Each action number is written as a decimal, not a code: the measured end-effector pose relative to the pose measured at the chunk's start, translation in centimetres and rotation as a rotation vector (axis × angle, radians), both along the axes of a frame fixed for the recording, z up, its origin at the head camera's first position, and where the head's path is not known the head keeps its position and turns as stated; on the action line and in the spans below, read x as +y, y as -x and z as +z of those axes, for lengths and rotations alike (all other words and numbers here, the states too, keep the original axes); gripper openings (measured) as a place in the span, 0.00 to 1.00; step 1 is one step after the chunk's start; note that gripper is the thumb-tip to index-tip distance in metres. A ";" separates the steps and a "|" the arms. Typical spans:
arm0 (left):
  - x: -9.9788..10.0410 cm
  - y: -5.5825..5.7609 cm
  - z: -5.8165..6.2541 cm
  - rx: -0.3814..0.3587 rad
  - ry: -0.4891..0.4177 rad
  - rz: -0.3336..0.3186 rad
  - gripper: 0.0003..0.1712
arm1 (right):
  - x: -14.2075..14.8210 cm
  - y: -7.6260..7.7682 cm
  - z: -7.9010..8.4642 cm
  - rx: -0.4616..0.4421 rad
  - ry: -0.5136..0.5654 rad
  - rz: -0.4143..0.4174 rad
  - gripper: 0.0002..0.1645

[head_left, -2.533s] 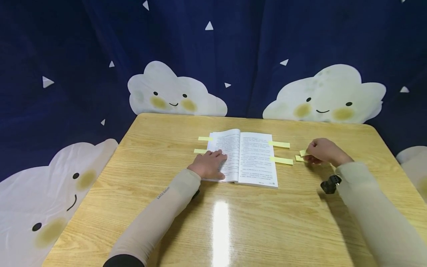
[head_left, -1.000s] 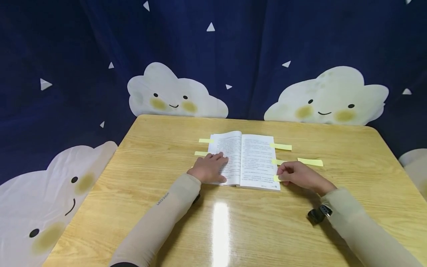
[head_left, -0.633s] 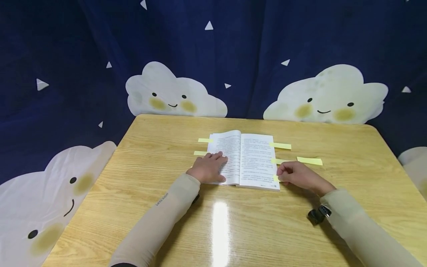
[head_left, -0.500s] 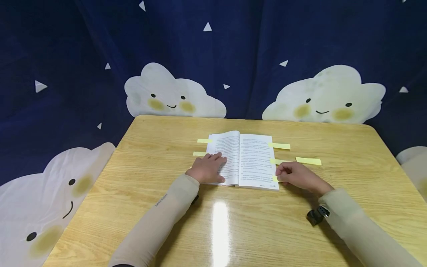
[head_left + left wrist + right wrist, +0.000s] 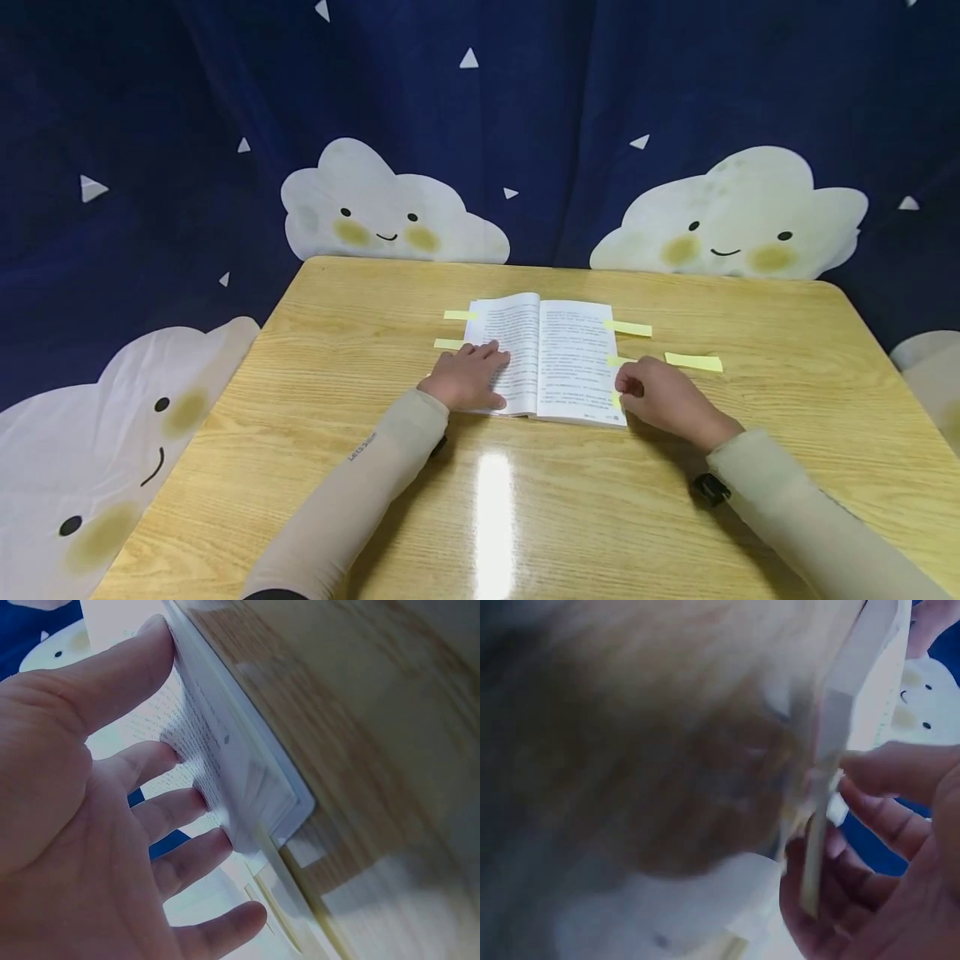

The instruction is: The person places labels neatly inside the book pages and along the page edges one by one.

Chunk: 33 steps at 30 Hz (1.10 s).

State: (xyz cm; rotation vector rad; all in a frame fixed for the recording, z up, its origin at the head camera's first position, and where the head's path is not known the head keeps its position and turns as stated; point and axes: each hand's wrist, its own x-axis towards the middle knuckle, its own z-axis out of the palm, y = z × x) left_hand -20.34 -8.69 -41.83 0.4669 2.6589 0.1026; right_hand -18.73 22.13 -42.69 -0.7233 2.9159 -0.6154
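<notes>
An open book (image 5: 573, 358) with printed pages lies on the table. My left hand (image 5: 465, 377) rests on its left page, fingers spread. In the left wrist view the fingertips (image 5: 217, 844) touch the page near its edge. At the lower right edge of the right page, my right hand (image 5: 667, 404) pinches a yellow sticky strip (image 5: 617, 401), whose inner end lies on the page. The right wrist view shows this strip (image 5: 814, 862) jutting out past the thumb and index finger. Just above, another yellow strip (image 5: 617, 362) is partly hidden by the hand.
A loose yellow strip (image 5: 693, 362) lies on the wooden table (image 5: 600, 517) right of the book. One more strip (image 5: 630, 328) juts from the upper right page edge. Two strips, an upper (image 5: 460, 315) and a lower (image 5: 448, 343), stick out on the left.
My right hand has carried a yellow strip leftward from the table to the page's lower right edge, then turned slightly there. The left hand has stayed on the book.
</notes>
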 end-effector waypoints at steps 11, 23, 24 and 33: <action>-0.1 0.0 0.0 0.007 -0.007 0.000 0.45 | 0.0 -2.1 0.6 0.301 -0.098 0.182 0.21; -0.4 0.1 0.2 0.017 -0.006 -0.016 0.45 | -0.8 -2.7 0.0 0.371 -0.194 0.161 0.14; -0.4 0.1 0.2 0.016 -0.009 -0.014 0.45 | -0.7 -2.6 -0.1 0.398 -0.190 0.178 0.13; -0.1 -0.1 0.0 0.008 -0.009 -0.018 0.45 | 1.0 -2.1 -0.5 0.444 -0.072 0.227 0.19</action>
